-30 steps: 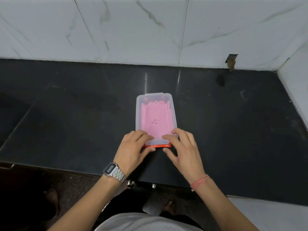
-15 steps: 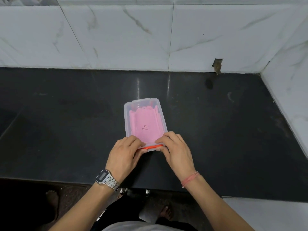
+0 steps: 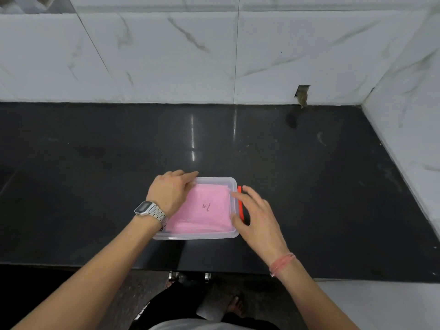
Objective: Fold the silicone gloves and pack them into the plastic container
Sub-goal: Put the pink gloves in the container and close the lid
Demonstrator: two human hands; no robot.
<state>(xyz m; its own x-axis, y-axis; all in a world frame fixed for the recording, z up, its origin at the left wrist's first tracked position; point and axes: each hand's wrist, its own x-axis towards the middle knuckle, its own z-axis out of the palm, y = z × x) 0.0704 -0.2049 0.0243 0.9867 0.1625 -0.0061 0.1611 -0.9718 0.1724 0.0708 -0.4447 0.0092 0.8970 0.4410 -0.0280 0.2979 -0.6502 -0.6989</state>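
From my remote seat, I saw the clear rectangular plastic container (image 3: 195, 235) lying near the front edge of the dark polished stone surface (image 3: 309, 186), its lid on. Folded pink silicone gloves (image 3: 202, 210) lay flat inside, filling most of it. A small dark scribble showed above the pink, but I could not read it. An orange latch (image 3: 241, 203) stood along the container's right end. The left hand (image 3: 170, 190), with a silver metal wristwatch (image 3: 150, 210) on its wrist, rested on the container's left end, fingers nearly straight along the far-left corner, gripping nothing. The right hand (image 3: 256, 213), a red thread band (image 3: 282, 263) at its wrist, lay with fingers spread and relaxed against the right end beside the latch. Farther off rose the white marbled wall tiles (image 3: 166, 55).
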